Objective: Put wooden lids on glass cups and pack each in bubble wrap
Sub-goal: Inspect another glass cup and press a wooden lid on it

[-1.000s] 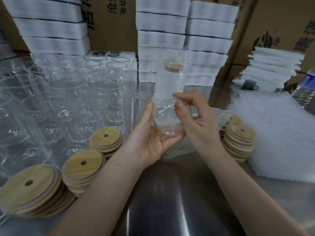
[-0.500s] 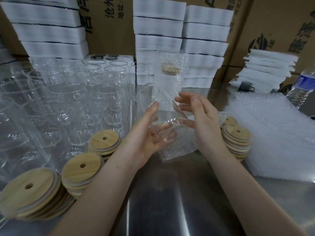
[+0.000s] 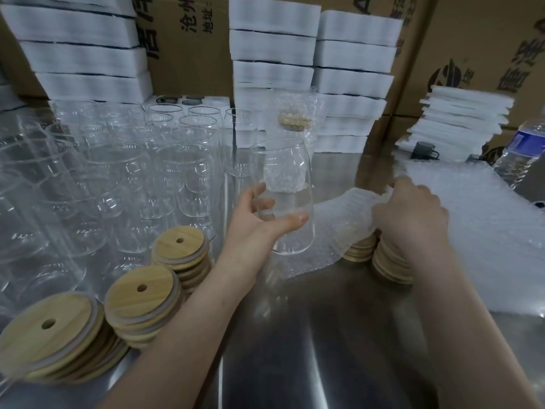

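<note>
Left hand (image 3: 259,222) grips smooth clear glass cup (image 3: 295,240); right hand (image 3: 410,214) clutches dimpled bubble wrap (image 3: 345,215).

On my feed I see a steel table (image 3: 324,335) with a bright glare down its middle. Printed cardboard boxes (image 3: 188,54) stand along the back, and in front of them are three stacks of thick white foam slabs (image 3: 272,48). At far right lies an uneven pile of thin foam sheets (image 3: 460,116). A small dark mug (image 3: 423,149) sits just beside it, near a plastic water bottle (image 3: 522,152) with a blue label.
</note>
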Demonstrator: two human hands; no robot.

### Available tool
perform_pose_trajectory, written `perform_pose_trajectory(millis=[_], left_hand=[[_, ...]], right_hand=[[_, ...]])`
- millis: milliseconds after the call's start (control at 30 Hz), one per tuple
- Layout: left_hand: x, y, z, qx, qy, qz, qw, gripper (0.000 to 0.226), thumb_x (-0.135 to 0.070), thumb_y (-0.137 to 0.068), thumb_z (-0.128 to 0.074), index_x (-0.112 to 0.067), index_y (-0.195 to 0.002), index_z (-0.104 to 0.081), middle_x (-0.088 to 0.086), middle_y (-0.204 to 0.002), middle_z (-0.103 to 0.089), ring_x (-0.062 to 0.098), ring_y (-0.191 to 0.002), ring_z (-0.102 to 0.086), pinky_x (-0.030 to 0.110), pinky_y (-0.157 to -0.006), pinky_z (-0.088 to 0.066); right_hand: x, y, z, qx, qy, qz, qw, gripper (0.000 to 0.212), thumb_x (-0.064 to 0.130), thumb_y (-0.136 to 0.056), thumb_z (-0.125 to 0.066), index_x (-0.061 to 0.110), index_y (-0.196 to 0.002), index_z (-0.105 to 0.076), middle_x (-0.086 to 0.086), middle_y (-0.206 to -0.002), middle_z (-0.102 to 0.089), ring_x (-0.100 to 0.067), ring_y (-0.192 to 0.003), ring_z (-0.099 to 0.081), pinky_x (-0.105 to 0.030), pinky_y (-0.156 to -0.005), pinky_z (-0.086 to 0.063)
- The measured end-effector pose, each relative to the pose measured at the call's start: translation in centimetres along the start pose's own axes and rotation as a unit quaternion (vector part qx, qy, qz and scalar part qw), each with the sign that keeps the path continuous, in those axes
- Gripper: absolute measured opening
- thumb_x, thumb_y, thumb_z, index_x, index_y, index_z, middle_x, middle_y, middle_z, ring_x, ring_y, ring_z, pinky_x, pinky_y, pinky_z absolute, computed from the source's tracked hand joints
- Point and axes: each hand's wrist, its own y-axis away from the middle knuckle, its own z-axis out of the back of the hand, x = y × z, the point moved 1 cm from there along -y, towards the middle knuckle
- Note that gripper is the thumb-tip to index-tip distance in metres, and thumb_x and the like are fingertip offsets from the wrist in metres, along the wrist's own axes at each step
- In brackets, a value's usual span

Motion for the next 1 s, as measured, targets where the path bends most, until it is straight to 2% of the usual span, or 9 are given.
perform_pose_trajectory(millis=[100, 300, 467, 567, 633, 700, 767, 833, 1000], left_hand=[[0.5, -0.3, 0.2, 0.0, -0.015, -0.007, 1.0, 0.082, -0.014, -0.069, -0.087, -0.027, -0.139, -0.045, -0.002, -0.127, -0.055, 0.017, -0.114, -0.06, 0.02, -0.079, -0.048], [1.2, -0.7, 0.4, 0.003, -0.047, -0.014, 0.999, 0.083, -0.013, -0.066, -0.089, -0.027, -0.135, -0.045, -0.002, -0.127, -0.053, 0.019, -0.119, -0.054, 0.02, -0.079, -0.045], [1.5, -1.1, 0.4, -0.005, -0.076, -0.015, 0.997, 0.084, -0.014, -0.065, -0.09, -0.027, -0.134, -0.044, -0.002, -0.13, -0.051, 0.019, -0.12, -0.051, 0.027, -0.087, -0.044], [1.6, -1.1, 0.6, -0.009, -0.084, -0.022, 0.996, 0.085, -0.016, -0.065, -0.09, -0.027, -0.134, -0.043, -0.002, -0.129, -0.05, 0.019, -0.119, -0.05, 0.028, -0.088, -0.044], [1.7, -1.1, 0.6, -0.01, -0.091, -0.027, 0.995, 0.085, -0.017, -0.064, -0.091, -0.028, -0.133, -0.043, -0.003, -0.128, -0.049, 0.017, -0.118, -0.05, 0.027, -0.087, -0.044], [1.7, -1.1, 0.6, -0.01, -0.099, -0.03, 0.995, 0.084, -0.02, -0.064, -0.091, -0.03, -0.132, -0.042, -0.004, -0.128, -0.049, 0.015, -0.117, -0.05, 0.024, -0.082, -0.043], [1.7, -1.1, 0.6, -0.009, -0.105, -0.032, 0.994, 0.083, -0.021, -0.065, -0.091, -0.031, -0.13, -0.041, -0.005, -0.127, -0.049, 0.014, -0.116, -0.049, 0.02, -0.078, -0.042], [1.8, -1.2, 0.6, -0.008, -0.11, -0.035, 0.993, 0.081, -0.022, -0.065, -0.091, -0.032, -0.128, -0.04, -0.005, -0.128, -0.049, 0.014, -0.116, -0.049, 0.016, -0.076, -0.041], [1.8, -1.2, 0.6, -0.003, -0.123, -0.034, 0.992, 0.081, -0.023, -0.066, -0.09, -0.035, -0.125, -0.037, -0.005, -0.128, -0.048, 0.013, -0.115, -0.049, 0.019, -0.075, -0.041]], right_hand=[[-0.5, -0.3, -0.1, 0.058, 0.02, -0.009, 0.998, 0.047, 0.015, -0.092, -0.053, 0.012, -0.137, -0.042, -0.02, -0.134, -0.051, -0.04, -0.124, -0.046, -0.044, -0.099, -0.037], [-0.6, -1.0, -0.5, 0.063, 0.041, 0.022, 0.997, 0.056, 0.016, -0.087, -0.063, 0.011, -0.138, -0.041, -0.016, -0.132, -0.048, -0.038, -0.123, -0.046, -0.043, -0.097, -0.037], [-0.6, -1.8, -0.8, 0.087, 0.031, 0.03, 0.995, 0.05, 0.028, -0.081, -0.075, 0.004, -0.121, -0.055, -0.016, -0.124, -0.038, -0.039, -0.112, -0.05, -0.047, -0.098, -0.045], [-0.7, -1.9, -0.9, 0.092, 0.025, 0.057, 0.994, 0.056, 0.033, -0.077, -0.079, 0.011, -0.122, -0.054, -0.013, -0.128, -0.038, -0.038, -0.117, -0.047, -0.049, -0.1, -0.044], [-0.9, -2.0, -1.0, 0.095, 0.02, 0.076, 0.992, 0.056, 0.033, -0.077, -0.08, 0.015, -0.121, -0.049, -0.01, -0.128, -0.047, -0.035, -0.116, -0.049, -0.049, -0.099, -0.044], [-1.0, -2.1, -1.1, 0.106, 0.024, 0.086, 0.99, 0.062, 0.034, -0.079, -0.078, 0.021, -0.13, -0.045, -0.01, -0.13, -0.051, -0.034, -0.119, -0.049, -0.049, -0.099, -0.043], [-1.1, -2.1, -1.2, 0.112, 0.033, 0.093, 0.989, 0.07, 0.038, -0.081, -0.074, 0.033, -0.142, -0.039, -0.012, -0.136, -0.044, -0.037, -0.126, -0.042, -0.049, -0.103, -0.039], [-1.2, -2.1, -1.3, 0.107, 0.044, 0.088, 0.989, 0.066, 0.044, -0.081, -0.073, 0.039, -0.141, -0.044, -0.014, -0.134, -0.039, -0.039, -0.126, -0.037, -0.048, -0.103, -0.035], [-1.4, -2.3, -1.3, 0.078, 0.007, 0.075, 0.994, 0.067, 0.044, -0.071, -0.083, 0.027, -0.127, -0.051, -0.012, -0.127, -0.04, -0.038, -0.12, -0.04, -0.046, -0.096, -0.038]])
